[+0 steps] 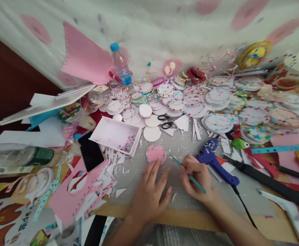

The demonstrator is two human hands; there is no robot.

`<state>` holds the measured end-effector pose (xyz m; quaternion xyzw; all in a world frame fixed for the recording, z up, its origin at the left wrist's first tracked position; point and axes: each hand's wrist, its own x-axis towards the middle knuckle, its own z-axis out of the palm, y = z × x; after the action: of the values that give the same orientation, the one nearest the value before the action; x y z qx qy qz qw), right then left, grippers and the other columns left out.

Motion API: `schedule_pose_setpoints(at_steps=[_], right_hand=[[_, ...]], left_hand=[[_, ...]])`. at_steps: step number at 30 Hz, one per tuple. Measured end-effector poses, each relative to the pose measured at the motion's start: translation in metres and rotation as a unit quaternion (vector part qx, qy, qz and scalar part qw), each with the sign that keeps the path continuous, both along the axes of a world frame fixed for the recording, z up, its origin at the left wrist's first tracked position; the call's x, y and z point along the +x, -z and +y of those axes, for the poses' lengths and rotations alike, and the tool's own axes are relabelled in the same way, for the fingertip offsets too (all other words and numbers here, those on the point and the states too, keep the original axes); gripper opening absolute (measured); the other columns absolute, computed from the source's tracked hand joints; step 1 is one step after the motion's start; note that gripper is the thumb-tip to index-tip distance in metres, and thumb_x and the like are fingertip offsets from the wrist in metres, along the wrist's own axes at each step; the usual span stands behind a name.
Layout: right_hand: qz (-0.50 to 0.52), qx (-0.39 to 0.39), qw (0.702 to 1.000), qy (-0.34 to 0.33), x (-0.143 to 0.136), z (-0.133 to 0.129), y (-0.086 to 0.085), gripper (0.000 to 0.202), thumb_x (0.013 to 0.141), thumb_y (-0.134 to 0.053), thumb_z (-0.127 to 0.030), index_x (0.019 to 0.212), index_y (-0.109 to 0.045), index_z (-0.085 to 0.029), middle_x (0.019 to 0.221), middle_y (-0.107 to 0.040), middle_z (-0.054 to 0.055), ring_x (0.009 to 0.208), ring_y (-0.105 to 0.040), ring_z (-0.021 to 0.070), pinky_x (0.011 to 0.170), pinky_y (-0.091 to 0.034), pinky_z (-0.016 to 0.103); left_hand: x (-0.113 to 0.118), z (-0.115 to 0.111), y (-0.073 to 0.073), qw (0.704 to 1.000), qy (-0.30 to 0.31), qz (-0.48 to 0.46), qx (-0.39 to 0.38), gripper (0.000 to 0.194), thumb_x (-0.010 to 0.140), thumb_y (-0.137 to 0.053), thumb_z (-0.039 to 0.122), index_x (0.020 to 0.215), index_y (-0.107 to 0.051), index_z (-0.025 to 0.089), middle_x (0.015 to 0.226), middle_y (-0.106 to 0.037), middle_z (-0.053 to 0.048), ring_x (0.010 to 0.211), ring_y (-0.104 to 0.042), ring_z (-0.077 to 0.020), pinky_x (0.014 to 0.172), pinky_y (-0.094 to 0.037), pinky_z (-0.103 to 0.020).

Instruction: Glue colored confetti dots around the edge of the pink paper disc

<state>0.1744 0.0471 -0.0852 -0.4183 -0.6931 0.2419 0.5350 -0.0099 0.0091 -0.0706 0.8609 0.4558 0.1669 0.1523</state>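
While the person's left hand (151, 186) lies palm-down with loosely spread fingers, its fingertips rest on the near edge of a round pink disc rimmed with coloured dots (152, 151). To the disc's right, the right hand (195, 177) grips a slim teal tool (198, 184), its tip just beside the disc. Beyond, leftward, sits a shallow white box (111, 130).
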Motion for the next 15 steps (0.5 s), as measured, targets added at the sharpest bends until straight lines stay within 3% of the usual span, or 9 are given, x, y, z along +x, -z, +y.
schedule_pose_setpoints(at_steps=[4, 8, 15], right_hand=[[-0.034, -0.010, 0.999, -0.035, 0.000, 0.000, 0.003, 0.028, 0.074, -0.049, -0.002, 0.070, -0.033, -0.025, 0.058, -0.041, -0.004, 0.057, -0.043, 0.0148, 0.053, -0.032, 0.027], [-0.065, -0.013, 0.996, -0.058, 0.000, 0.001, -0.001, 0.029, 0.076, -0.048, -0.001, 0.070, -0.031, -0.025, 0.058, -0.041, -0.005, 0.057, -0.041, 0.0147, 0.051, -0.029, 0.027], [-0.080, 0.003, 0.993, -0.087, 0.001, 0.002, -0.003, 0.032, 0.078, -0.047, 0.001, 0.073, -0.030, -0.025, 0.058, -0.037, -0.005, 0.058, -0.039, 0.0152, 0.053, -0.029, 0.027]], left_hand=[[-0.011, 0.006, 0.000, 0.999, 0.003, 0.034, -0.021, 0.051, 0.088, -0.052, 0.025, 0.138, -0.044, 0.018, 0.147, -0.037, -0.017, 0.139, -0.029, -0.0325, 0.109, -0.031, -0.055], [-0.016, 0.008, 0.002, 1.000, 0.002, 0.015, -0.024, 0.047, 0.087, -0.052, 0.024, 0.133, -0.049, 0.016, 0.142, -0.041, -0.016, 0.135, -0.033, -0.0313, 0.109, -0.032, -0.052], [-0.016, 0.006, 0.005, 0.999, -0.019, -0.020, -0.019, 0.053, 0.085, -0.053, 0.019, 0.138, -0.044, 0.019, 0.132, -0.048, -0.014, 0.127, -0.040, -0.0294, 0.107, -0.033, -0.050]])
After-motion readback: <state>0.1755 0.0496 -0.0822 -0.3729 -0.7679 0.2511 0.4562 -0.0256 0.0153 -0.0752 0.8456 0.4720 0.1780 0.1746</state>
